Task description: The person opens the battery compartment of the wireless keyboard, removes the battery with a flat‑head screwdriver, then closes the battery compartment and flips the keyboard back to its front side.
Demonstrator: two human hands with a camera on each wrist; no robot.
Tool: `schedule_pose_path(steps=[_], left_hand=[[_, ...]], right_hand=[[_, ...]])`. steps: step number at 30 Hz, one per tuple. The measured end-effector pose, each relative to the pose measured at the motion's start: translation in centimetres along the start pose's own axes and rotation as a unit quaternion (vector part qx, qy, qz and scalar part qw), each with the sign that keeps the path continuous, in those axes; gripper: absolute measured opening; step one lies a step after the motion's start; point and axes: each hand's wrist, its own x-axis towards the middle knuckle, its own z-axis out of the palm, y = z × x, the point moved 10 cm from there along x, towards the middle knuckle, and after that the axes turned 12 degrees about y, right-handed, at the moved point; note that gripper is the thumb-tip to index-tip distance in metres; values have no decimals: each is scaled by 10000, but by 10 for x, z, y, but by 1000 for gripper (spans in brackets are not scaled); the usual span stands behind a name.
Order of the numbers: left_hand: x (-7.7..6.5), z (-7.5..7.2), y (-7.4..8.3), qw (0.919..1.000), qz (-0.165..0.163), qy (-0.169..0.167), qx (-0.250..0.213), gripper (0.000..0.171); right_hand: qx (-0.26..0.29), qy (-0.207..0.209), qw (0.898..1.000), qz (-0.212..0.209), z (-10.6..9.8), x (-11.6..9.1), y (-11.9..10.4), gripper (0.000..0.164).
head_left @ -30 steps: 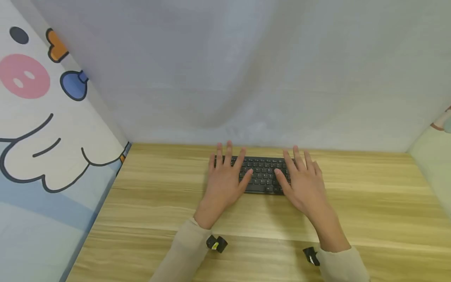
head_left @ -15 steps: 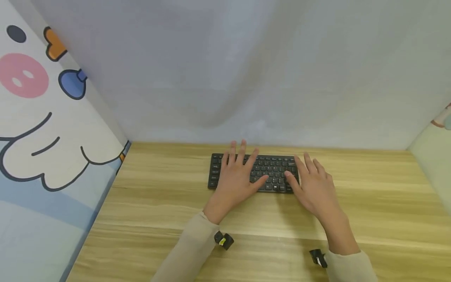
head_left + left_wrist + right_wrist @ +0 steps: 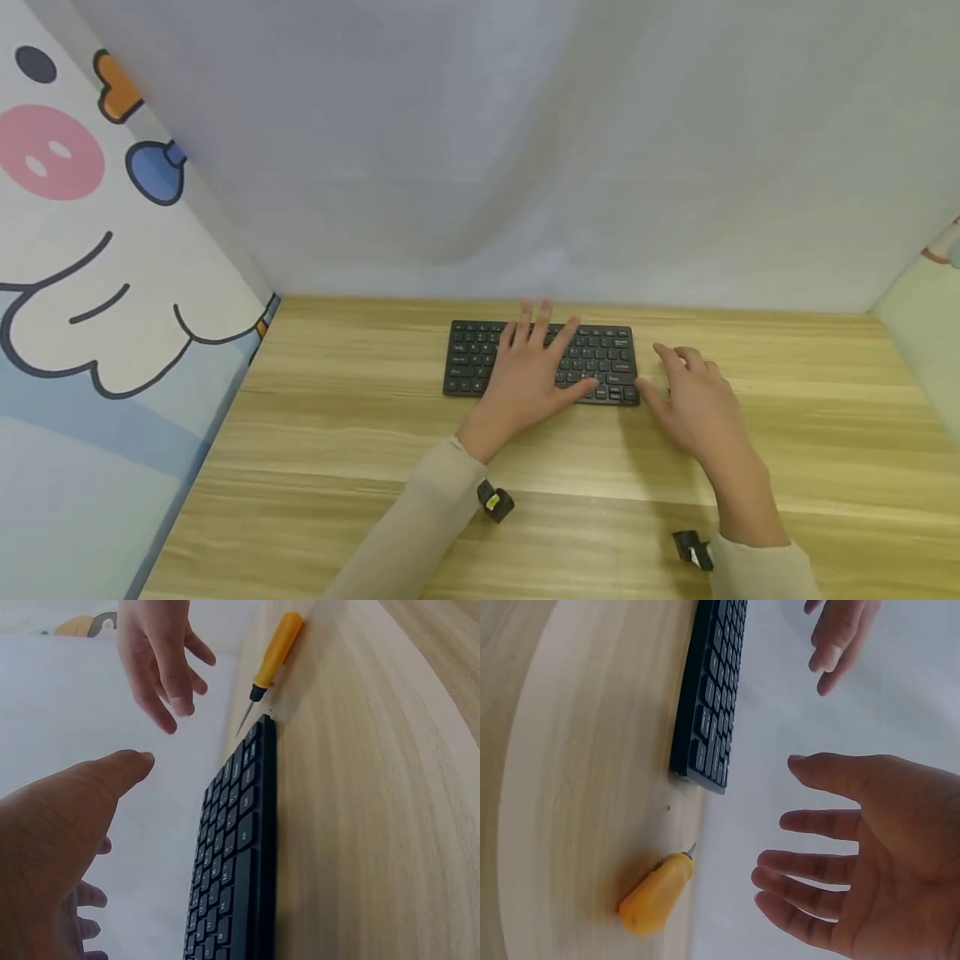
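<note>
A black keyboard lies flat on the wooden table, its keys facing up. Above its middle my left hand hovers with fingers spread; a gap shows under the palm in the left wrist view. My right hand is in the air just past the keyboard's right end, thumb apart from loosely bent fingers, holding nothing. A screwdriver with a yellow handle and thin metal shaft rests on the table off that same end. The right wrist view also shows the yellow screwdriver, below my right hand; in the head view this hand hides it.
The wooden table meets a pale grey cloth backdrop close behind the keyboard. At the left hangs a cartoon-printed cloth. Black wrist devices jut inward from both beige sleeves. A tiny dark speck lies near the keyboard's corner.
Both hands have shifted right. The right has left the keyboard for the space beyond its right end, its fingers now more bent; the left has moved from the left end towards the middle.
</note>
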Motion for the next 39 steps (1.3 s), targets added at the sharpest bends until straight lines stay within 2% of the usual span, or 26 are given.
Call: schedule_pose_path(steps=[5,13,17,23,33,39], left_hand=[[3,6,4,9999,117,-29,28,94],[4,13,4,9990,108,-379,217,100],[7,17,9,9986,202,-432,221,103],[14,24,17,9979,336,-498,238,109],[20,40,26,9953,403,-789,404,115],[24,49,31,9934,486,-873,555,116]], right_hand=[[41,26,9999,105,-4,-2,8,63],[-34,-216,9995,233,-2,-2,14,62],[35,-361,9989,313,0,-6,19,58],[149,-617,9973,359,4,-9,27,50],[-51,-1073,9924,598,17,-12,47,49],[-56,-1246,9892,773,24,-14,53,41]])
